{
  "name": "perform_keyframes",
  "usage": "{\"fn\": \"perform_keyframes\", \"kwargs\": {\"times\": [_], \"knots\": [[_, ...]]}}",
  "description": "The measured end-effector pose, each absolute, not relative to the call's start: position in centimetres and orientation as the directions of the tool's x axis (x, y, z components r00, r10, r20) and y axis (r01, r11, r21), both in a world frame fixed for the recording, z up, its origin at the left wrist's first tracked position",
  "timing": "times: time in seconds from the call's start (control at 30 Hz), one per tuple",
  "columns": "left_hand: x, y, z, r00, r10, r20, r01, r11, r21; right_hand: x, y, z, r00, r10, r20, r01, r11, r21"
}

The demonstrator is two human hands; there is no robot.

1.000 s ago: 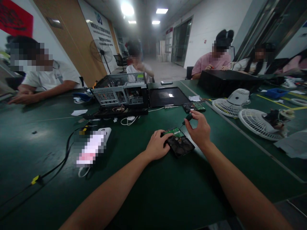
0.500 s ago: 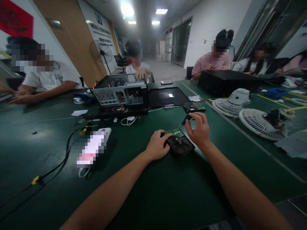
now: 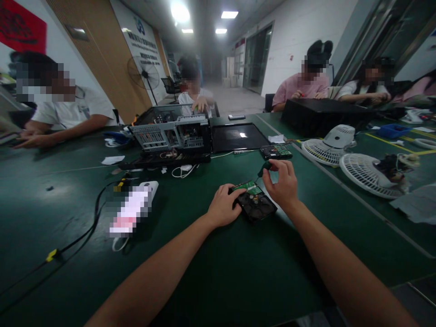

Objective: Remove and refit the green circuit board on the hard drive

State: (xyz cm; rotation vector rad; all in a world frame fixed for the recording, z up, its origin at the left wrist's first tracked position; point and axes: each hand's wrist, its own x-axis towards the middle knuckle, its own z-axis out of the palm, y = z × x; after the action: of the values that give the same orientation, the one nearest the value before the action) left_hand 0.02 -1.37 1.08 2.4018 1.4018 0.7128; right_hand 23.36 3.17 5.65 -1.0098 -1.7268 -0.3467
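Observation:
A black hard drive [image 3: 256, 205] with a green circuit board lies on the green table [image 3: 211, 272] in front of me. My left hand [image 3: 223, 205] is curled round its left edge and grips it. My right hand [image 3: 283, 181] is pinched on the dark handle of a small screwdriver [image 3: 265, 169], which stands tilted with its tip over the drive's far end.
Behind the drive lie a second drive [image 3: 276, 151], a black side panel [image 3: 238, 137] and an open computer case [image 3: 172, 134]. Dismantled white fans [image 3: 368, 170] sit at the right. A blurred phone [image 3: 131, 209] and cables lie at the left. Several other people sit around the table.
My right hand has dropped slightly and turned on the screwdriver handle. The person at the far end has put a hand on the computer case. My left hand has not moved.

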Motion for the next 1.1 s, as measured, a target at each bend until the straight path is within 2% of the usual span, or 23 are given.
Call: {"fn": "perform_keyframes", "kwargs": {"times": [0.2,0.4,0.57,0.77,0.97,1.1], "knots": [[-0.1,-1.4,1.1,0.410,0.870,0.275,0.732,-0.494,0.469,23.3,3.2,5.7,-0.022,0.439,0.898,0.784,0.565,-0.257],[-0.1,-1.4,1.0,0.414,0.866,0.281,0.734,-0.500,0.461,23.3,3.4,5.3,-0.066,0.434,0.898,0.729,0.635,-0.254],[0.0,-1.3,1.0,0.410,0.864,0.291,0.732,-0.502,0.460,22.8,3.2,5.3,0.058,0.511,0.858,0.701,0.591,-0.399],[-0.1,-1.3,1.0,0.411,0.867,0.283,0.730,-0.499,0.467,22.7,2.9,5.9,0.042,0.532,0.846,0.738,0.554,-0.385],[-0.1,-1.3,1.0,0.415,0.866,0.279,0.734,-0.500,0.459,22.4,2.9,5.2,0.048,0.626,0.778,0.658,0.567,-0.497],[-0.1,-1.4,0.9,0.412,0.864,0.289,0.734,-0.502,0.457,22.2,2.8,5.1,0.077,0.642,0.763,0.635,0.558,-0.534]]}}
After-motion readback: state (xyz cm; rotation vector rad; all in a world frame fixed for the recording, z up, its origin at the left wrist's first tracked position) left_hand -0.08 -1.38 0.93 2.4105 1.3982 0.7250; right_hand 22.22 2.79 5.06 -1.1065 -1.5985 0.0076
